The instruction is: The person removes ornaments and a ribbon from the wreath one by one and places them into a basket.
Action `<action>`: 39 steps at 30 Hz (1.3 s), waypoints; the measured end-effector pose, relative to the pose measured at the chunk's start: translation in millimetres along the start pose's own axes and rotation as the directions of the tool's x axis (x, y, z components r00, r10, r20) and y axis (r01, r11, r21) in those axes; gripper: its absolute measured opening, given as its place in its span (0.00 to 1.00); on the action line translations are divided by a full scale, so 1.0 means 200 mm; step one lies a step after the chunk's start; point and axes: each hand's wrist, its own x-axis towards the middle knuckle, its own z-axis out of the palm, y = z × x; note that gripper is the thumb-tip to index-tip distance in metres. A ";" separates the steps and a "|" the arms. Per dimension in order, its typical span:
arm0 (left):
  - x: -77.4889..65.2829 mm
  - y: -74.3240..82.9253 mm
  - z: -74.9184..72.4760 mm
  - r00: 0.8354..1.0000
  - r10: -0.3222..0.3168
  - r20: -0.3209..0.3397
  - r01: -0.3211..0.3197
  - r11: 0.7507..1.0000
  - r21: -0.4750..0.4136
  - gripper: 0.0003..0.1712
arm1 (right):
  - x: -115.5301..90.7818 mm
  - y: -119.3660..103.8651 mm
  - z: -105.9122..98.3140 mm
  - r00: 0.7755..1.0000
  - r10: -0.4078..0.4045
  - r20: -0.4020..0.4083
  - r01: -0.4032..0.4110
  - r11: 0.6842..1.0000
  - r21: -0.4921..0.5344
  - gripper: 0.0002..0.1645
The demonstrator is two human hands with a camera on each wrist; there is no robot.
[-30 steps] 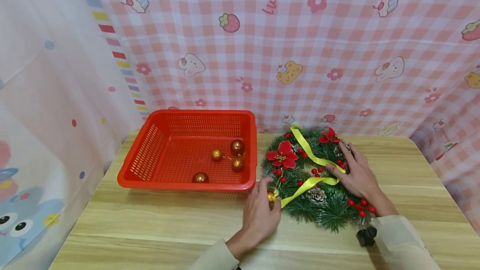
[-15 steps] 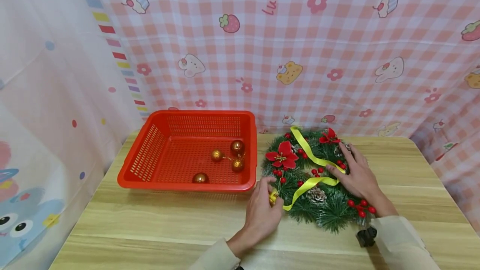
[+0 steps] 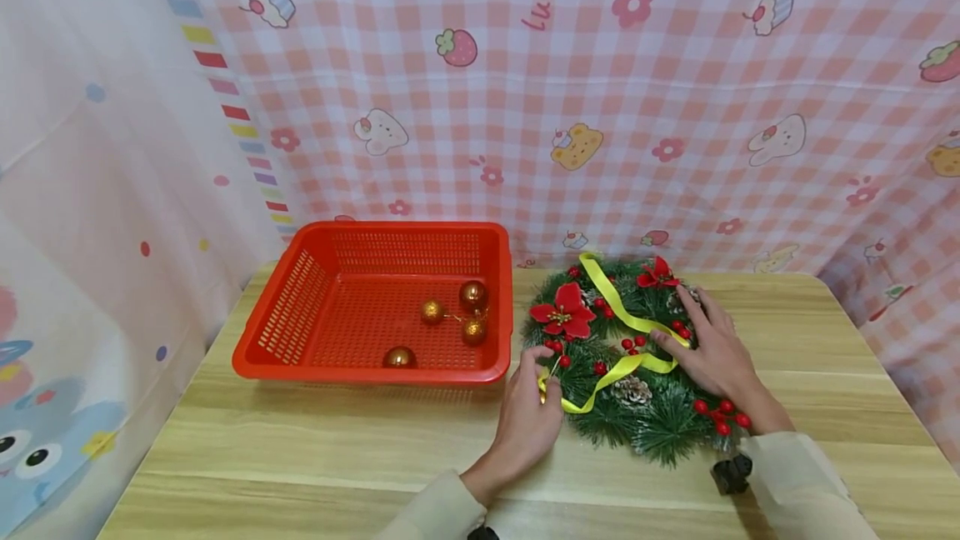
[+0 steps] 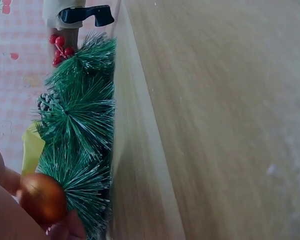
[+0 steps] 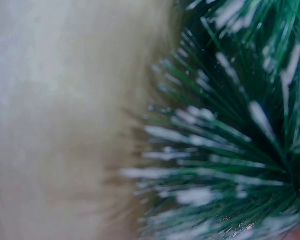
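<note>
A green Christmas wreath [image 3: 671, 432] with red poinsettias, berries and pinecones lies flat at the table's right. My left hand [image 3: 525, 419] is at its lower left edge, holding a shiny copper-gold Christmas ball [image 4: 42, 199] between fingers and thumb; from the head most of the ball is hidden. A yellow ribbon [image 3: 611, 377] runs from these fingers across the wreath, bends near my right thumb and goes on to the far edge. My right hand [image 3: 712, 348] rests on the wreath's right side with extended fingers, the thumb at the ribbon's bend. Only wreath needles [image 5: 225, 150] fill the right wrist view's right half.
Left of the wreath stands a red plastic basket [image 3: 375, 373], its right wall close to my left hand. Several gold balls [image 3: 473, 296] lie inside it. A checked curtain [image 3: 480, 107] hangs behind the wooden table [image 3: 315, 457].
My left hand has shifted slightly and turned the ball, which now shows less from the head. The ribbon beside its fingers has changed its curve. My right hand stays in place.
</note>
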 end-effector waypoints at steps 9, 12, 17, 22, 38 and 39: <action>0.01 -0.01 0.01 0.996 0.033 -0.077 -0.034 0.999 -0.017 0.19 | 0.00 0.00 0.00 1.000 0.006 0.004 -0.006 1.000 0.000 0.53; 0.02 -0.01 0.02 0.994 0.028 -0.105 -0.027 1.000 0.015 0.19 | 0.00 0.00 0.01 1.000 0.007 0.001 -0.007 1.000 -0.002 0.53; 0.03 -0.01 0.03 0.988 0.039 -0.147 -0.029 0.997 0.066 0.19 | 0.00 0.00 0.01 1.000 0.004 -0.002 -0.004 1.000 -0.003 0.53; 0.04 0.00 0.04 0.981 0.083 -0.177 -0.064 0.992 0.109 0.19 | 0.00 0.01 0.01 1.000 0.003 -0.005 -0.003 1.000 0.002 0.53; 0.08 0.03 0.07 0.969 0.163 -0.183 -0.150 0.985 0.084 0.19 | 0.00 0.01 0.01 1.000 0.000 -0.008 0.000 1.000 0.000 0.52; 0.08 0.03 0.07 0.969 0.164 -0.183 -0.152 0.985 0.080 0.19 | 0.00 0.01 0.01 1.000 0.000 -0.008 0.000 1.000 -0.001 0.52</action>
